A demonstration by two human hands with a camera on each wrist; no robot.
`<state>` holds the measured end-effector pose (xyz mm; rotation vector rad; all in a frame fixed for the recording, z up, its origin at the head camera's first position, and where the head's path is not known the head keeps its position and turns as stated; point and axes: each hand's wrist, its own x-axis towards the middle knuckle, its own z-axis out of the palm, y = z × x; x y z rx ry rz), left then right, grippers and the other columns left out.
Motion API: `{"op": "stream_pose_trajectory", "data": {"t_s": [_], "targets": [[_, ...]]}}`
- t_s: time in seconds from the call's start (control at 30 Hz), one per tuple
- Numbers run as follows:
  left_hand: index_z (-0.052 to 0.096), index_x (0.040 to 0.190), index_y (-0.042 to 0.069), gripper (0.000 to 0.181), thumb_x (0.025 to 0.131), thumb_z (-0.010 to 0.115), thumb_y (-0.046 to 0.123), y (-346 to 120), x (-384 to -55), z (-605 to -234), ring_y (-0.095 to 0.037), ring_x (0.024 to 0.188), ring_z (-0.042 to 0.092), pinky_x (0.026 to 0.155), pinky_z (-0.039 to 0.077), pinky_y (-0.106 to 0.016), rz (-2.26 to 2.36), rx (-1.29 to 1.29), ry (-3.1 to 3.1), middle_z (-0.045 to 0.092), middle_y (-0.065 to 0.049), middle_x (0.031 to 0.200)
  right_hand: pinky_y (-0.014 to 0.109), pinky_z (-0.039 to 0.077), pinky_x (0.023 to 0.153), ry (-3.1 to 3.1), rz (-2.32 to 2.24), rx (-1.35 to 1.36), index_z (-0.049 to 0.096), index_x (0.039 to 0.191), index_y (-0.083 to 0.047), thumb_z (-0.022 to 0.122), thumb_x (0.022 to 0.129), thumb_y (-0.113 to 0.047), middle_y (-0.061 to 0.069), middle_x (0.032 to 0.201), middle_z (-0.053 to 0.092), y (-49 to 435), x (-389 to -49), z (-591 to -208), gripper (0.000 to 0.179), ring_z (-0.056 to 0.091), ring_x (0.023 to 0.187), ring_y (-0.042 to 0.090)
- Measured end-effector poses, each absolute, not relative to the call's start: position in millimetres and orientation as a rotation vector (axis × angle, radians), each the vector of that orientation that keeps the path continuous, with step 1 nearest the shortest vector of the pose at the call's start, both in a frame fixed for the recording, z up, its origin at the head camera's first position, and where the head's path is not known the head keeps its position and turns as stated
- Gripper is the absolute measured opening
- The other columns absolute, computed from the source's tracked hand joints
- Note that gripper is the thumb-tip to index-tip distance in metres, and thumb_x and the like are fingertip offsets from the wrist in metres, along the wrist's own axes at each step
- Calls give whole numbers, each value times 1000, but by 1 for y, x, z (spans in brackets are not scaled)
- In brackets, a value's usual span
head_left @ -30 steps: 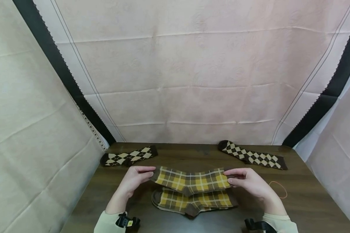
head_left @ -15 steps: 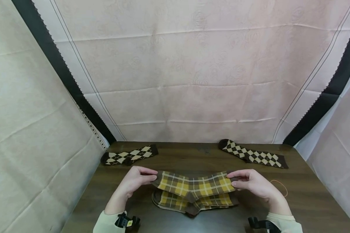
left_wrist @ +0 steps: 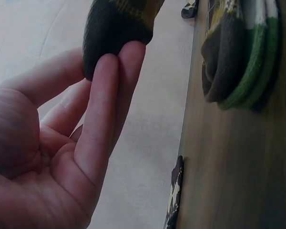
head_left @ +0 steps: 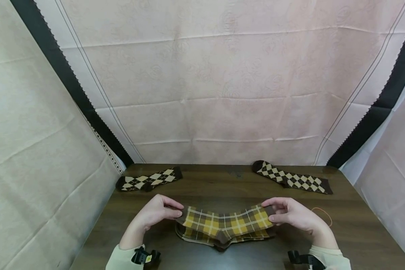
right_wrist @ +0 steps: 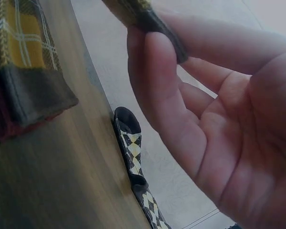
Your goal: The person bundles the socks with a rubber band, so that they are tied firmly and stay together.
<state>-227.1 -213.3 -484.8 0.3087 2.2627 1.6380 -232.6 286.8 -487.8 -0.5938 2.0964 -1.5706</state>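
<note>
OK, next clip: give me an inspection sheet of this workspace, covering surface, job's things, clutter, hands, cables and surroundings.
Surface: dark brown table.
Job's things: plaid sock, ends raised, over a sock stack.
Clutter: left argyle sock and right argyle sock near the far edge; thin orange loop by the right forearm.
Hands: left hand and right hand each pinch one end of the plaid sock.
Cables: nothing seen.
Surroundings: pale cloth behind and at both sides.

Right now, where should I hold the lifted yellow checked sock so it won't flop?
Best pinch both dark ends, one hand from each side, as the left hand and right hand do. The yellow checked sock is long and dips in the middle, so an unheld end would probably droop.
</note>
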Motion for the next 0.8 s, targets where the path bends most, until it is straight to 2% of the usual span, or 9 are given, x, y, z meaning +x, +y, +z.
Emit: {"op": "stream_pose_trajectory", "data": {"t_s": [0.27, 0.53, 0.8], "targets": [[81, 115, -1, 25, 93, 83, 11, -213, -227, -486, -21, 95, 75, 83, 62, -36, 1604, 351, 2243, 78, -13, 114, 42, 63, 77, 2111, -1552, -610, 62, 127, 9, 73, 99, -2, 18, 102, 69, 287, -231, -489, 33, 70, 88, 21], [82, 114, 0, 24, 92, 83, 10, -214, -226, -487, -21, 92, 75, 82, 60, -34, 1549, 374, 2261, 79, -12, 108, 38, 63, 79, 2083, -1545, -583, 61, 133, 11, 72, 99, 0, 17, 109, 69, 284, -231, -493, 38, 71, 95, 23], [82, 112, 1, 23, 90, 84, 8, -212, -226, -489, -19, 92, 73, 80, 59, -34, 1504, 392, 2279, 79, -11, 108, 36, 62, 79, 2093, -1499, -557, 63, 133, 10, 73, 97, 3, 8, 96, 53, 284, -234, -498, 39, 60, 85, 15]]}}
